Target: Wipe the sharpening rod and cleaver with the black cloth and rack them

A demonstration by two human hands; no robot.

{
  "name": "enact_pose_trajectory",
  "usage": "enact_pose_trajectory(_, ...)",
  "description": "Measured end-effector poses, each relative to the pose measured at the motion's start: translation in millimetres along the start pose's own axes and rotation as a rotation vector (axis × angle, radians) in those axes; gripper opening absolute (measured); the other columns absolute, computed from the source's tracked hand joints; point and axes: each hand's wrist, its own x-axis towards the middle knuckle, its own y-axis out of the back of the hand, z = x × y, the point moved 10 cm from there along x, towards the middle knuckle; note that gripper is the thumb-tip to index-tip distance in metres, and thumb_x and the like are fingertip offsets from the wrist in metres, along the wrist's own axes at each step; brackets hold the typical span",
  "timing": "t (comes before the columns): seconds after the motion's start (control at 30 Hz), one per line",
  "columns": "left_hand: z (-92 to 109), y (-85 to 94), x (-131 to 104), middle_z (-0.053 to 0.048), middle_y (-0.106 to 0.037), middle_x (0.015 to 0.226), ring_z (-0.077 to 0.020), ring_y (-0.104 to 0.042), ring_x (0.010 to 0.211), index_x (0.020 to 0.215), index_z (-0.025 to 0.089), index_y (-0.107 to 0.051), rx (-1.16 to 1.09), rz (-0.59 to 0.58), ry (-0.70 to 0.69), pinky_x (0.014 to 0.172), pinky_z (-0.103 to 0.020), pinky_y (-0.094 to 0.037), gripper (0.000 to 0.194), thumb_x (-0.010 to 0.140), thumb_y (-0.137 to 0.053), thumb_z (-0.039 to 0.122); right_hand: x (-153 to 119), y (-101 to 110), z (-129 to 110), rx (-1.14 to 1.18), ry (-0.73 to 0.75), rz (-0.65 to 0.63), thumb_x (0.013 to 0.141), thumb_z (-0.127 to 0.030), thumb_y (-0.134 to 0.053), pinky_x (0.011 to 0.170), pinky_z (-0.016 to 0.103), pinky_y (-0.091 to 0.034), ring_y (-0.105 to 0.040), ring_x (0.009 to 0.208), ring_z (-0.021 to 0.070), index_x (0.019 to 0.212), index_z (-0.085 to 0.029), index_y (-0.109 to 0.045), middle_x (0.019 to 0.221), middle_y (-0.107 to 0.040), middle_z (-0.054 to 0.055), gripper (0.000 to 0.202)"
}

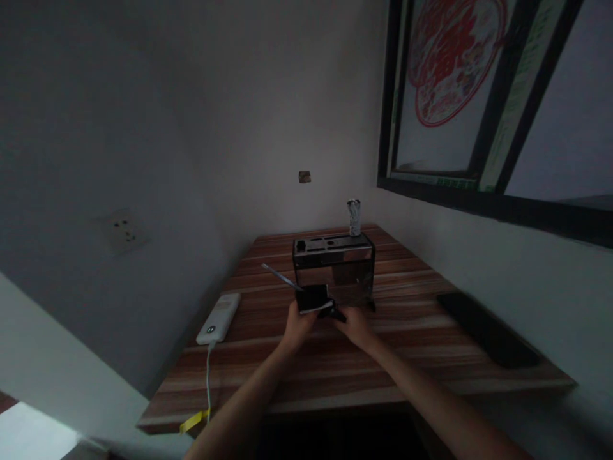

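Note:
My left hand (297,324) is closed round a dark, box-like object (312,298) with a pale lower edge. From it a thin, light strip (281,276) sticks out to the upper left. Beside it, my right hand (355,324) is closed on a small black item (337,313) whose shape is hard to make out in the dim light. Just beyond both hands stands a rectangular box-like rack (334,255) with a dark frame and slots in its top. A crumpled silvery cylinder (354,217) stands upright at the rack's back right.
On the wood-grain table (402,377), a white power bank (219,318) with a white cable (208,380) and yellow tag (192,421) lies left. A flat black object (487,329) lies right. Walls rise behind and beside the table; a socket (123,231) is on the left.

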Motion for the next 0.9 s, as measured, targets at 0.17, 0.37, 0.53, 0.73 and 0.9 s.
enact_pose_trajectory(0.17, 7.1, 24.4, 10.0, -0.005, -0.069, 0.071, -0.0190, -0.063, 0.068, 0.075, 0.011, -0.066, 0.003, 0.131, -0.017, 0.064, -0.028, -0.048, 0.027, 0.058, -0.069, 0.033, -0.5, 0.5, -4.9, 0.034, 0.011, -0.008, 0.076, -0.036, -0.056, 0.067, 0.028, -0.046, -0.064, 0.076, 0.0224, 0.083, -0.016, -0.068, 0.081, -0.070, 0.005, 0.024)
enact_pose_trajectory(0.37, 23.5, 54.8, 19.5, -0.006, -0.069, 0.082, -0.0200, -0.062, 0.081, 0.084, 0.012, -0.065, -0.011, 0.278, -0.103, 0.072, -0.028, -0.048, 0.029, 0.063, -0.066, 0.032, -0.1, -1.6, -2.2, 0.036, 0.003, -0.006, 0.076, -0.043, -0.056, 0.068, 0.028, -0.045, -0.063, 0.076, 0.0221, 0.082, -0.017, -0.069, 0.079, -0.070, 0.005, 0.030)
enact_pose_trajectory(0.53, 31.6, 81.3, 24.7, -0.005, -0.068, 0.089, -0.0191, -0.061, 0.087, 0.088, 0.013, -0.064, -0.060, 0.401, -0.194, 0.080, -0.029, -0.046, 0.029, 0.065, -0.064, 0.032, -0.2, -1.5, -3.7, 0.019, 0.005, -0.005, 0.075, -0.045, -0.057, 0.066, 0.027, -0.045, -0.063, 0.073, 0.0211, 0.081, -0.016, -0.069, 0.077, -0.070, 0.005, 0.031)
enact_pose_trajectory(0.73, 45.8, 108.0, 32.9, -0.004, -0.068, 0.086, -0.0187, -0.061, 0.086, 0.083, 0.013, -0.064, -0.081, 0.509, -0.263, 0.083, -0.029, -0.044, 0.027, 0.064, -0.062, 0.033, -0.9, -1.1, -6.4, -0.003, 0.018, -0.006, 0.076, -0.044, -0.056, 0.067, 0.027, -0.044, -0.063, 0.074, 0.0207, 0.081, -0.016, -0.069, 0.079, -0.069, 0.005, 0.031)
enact_pose_trajectory(0.9, 51.6, 115.1, 43.1, -0.005, -0.068, 0.083, -0.0206, -0.060, 0.085, 0.081, 0.012, -0.064, -0.054, 0.515, -0.278, 0.081, -0.031, -0.044, 0.027, 0.064, -0.063, 0.032, -0.1, -0.7, -1.8, -0.023, 0.004, 0.023, 0.076, -0.046, -0.055, 0.062, 0.027, -0.044, -0.062, 0.068, 0.0216, 0.076, -0.014, -0.069, 0.072, -0.069, 0.006, 0.035)
